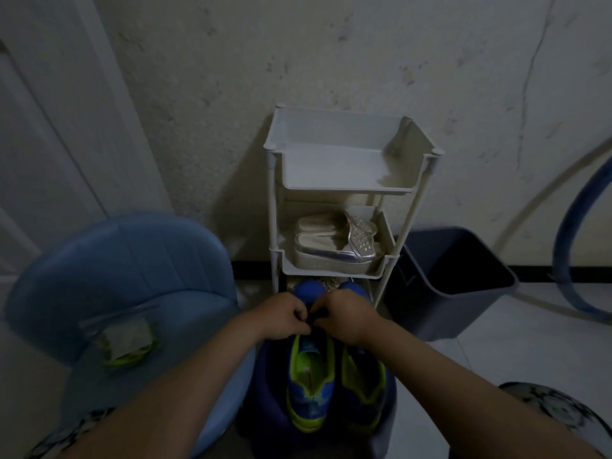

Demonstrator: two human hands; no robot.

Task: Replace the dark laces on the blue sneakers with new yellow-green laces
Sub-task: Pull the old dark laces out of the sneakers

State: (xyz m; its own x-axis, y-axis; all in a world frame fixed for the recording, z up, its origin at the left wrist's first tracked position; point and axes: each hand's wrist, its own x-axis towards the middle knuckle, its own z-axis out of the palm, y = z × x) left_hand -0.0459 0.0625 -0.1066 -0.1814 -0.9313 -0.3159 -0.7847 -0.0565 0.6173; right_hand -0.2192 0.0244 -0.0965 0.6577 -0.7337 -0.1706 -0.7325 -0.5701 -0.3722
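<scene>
Two blue sneakers with yellow-green trim stand side by side on a dark blue stool (pixel 265 385), toes pointing away from me. My left hand (pixel 284 314) and my right hand (pixel 344 314) meet over the lace area of the left sneaker (pixel 309 382), fingers curled and pinching its dark lace (pixel 313 318). The right sneaker (pixel 362 385) sits untouched beside it. A clear packet of yellow-green laces (pixel 127 341) lies on the light blue chair (pixel 109 270) to my left.
A white three-tier rack (pixel 344 180) stands against the wall ahead, holding silver sandals (pixel 334 250) on its middle shelf. A dark grey bin (pixel 453 276) stands to its right. A blue hoop (pixel 573 240) leans at the far right. A door is on the left.
</scene>
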